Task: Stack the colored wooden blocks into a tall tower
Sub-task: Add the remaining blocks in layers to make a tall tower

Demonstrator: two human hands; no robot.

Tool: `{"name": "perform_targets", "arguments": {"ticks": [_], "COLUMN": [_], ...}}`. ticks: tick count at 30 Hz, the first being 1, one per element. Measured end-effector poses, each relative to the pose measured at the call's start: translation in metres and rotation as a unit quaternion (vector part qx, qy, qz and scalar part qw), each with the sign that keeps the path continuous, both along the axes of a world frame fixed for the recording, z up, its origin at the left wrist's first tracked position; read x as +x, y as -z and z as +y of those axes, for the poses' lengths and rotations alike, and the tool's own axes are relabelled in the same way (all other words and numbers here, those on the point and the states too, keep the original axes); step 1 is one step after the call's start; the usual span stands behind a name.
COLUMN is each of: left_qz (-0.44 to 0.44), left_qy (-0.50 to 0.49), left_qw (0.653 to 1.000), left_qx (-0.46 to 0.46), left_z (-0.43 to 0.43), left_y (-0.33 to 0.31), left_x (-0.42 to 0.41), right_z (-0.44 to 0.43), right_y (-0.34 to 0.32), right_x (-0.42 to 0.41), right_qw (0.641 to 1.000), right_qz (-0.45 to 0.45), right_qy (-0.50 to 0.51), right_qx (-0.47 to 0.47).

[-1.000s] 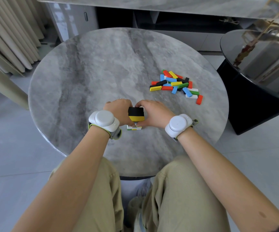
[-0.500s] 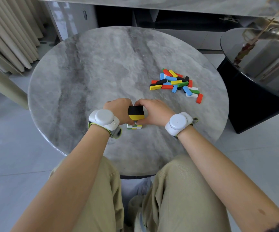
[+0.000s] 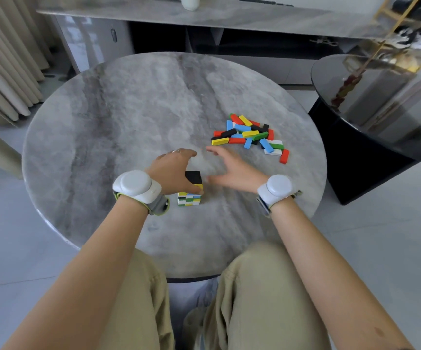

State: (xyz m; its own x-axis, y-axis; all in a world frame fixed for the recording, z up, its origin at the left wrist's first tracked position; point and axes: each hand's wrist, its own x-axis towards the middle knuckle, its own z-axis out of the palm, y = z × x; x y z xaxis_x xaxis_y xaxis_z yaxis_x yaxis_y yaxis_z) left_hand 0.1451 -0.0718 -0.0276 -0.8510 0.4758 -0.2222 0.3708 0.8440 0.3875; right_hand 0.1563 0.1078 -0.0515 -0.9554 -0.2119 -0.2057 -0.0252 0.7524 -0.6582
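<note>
The right hand (image 3: 234, 171) has released the block tower (image 3: 190, 198), fingers spread toward the loose blocks (image 3: 249, 137) beyond them, likely for another, while the left hand (image 3: 174, 170), fingers relaxed, seemingly still steadies it.

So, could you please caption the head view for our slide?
Left hand touches the block tower; open right hand extends toward the loose blocks.

Left hand (image 3: 172, 170) and right hand (image 3: 233, 170) spread open (right blurred), 2 forearms extended forward.
</note>
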Motion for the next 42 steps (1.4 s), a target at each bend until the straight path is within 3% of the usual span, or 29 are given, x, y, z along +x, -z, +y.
{"name": "perform_targets", "arguments": {"ticks": [2,4,7,10,13,23,29,31,34,37,39,42], "left_qz": [-0.011,-0.008,0.012,0.022,0.021,-0.049,-0.059,-0.086,-0.082,-0.054,-0.042,-0.053], "left_qy": [0.034,0.057,0.075,0.093,0.093,0.033,0.074,0.077,0.036,0.008,-0.005,-0.018], "left_qw": [0.999,0.998,0.995,0.992,0.992,0.993,0.995,0.993,0.994,0.995,0.996,0.997], "left_qx": [0.027,0.037,0.067,0.079,0.08,0.102,0.002,0.011,0.066,0.084,0.073,0.044], "left_z": [0.013,0.029,0.063,0.096,0.116,0.147,0.156,0.156,0.153,0.148,0.145,0.14], "left_y": [-0.009,-0.012,-0.015,-0.013,-0.004,0.032,0.055,0.06,0.072,0.075,0.074,0.077], "left_x": [-0.002,-0.007,-0.015,-0.017,-0.019,-0.015,-0.004,0.002,0.006,0.007,0.006,0.004], "right_z": [0.025,0.049,0.083,0.112,0.12,0.113,0.107,0.105,0.105,0.107,0.109,0.116], "right_y": [0.01,0.024,0.045,0.06,0.066,0.072,0.077,0.076,0.068,0.065,0.068,0.073], "right_x": [-0.01,-0.02,-0.029,-0.036,-0.037,0.006,0.034,0.043,0.05,0.05,0.046,0.039], "right_qw": [0.997,0.989,0.961,0.944,0.941,0.978,0.979,0.989,0.999,0.987,0.981,0.978], "right_qz": [0.03,0.038,-0.028,-0.054,-0.068,-0.007,-0.006,-0.002,-0.005,0.017,0.058,0.054], "right_qy": [0.073,0.137,0.212,0.202,0.188,0.077,-0.051,-0.057,0.009,0.096,0.15,0.2], "right_qx": [-0.027,0.037,0.173,0.256,0.274,0.196,0.199,0.139,-0.054,-0.13,-0.111,0.018]}}
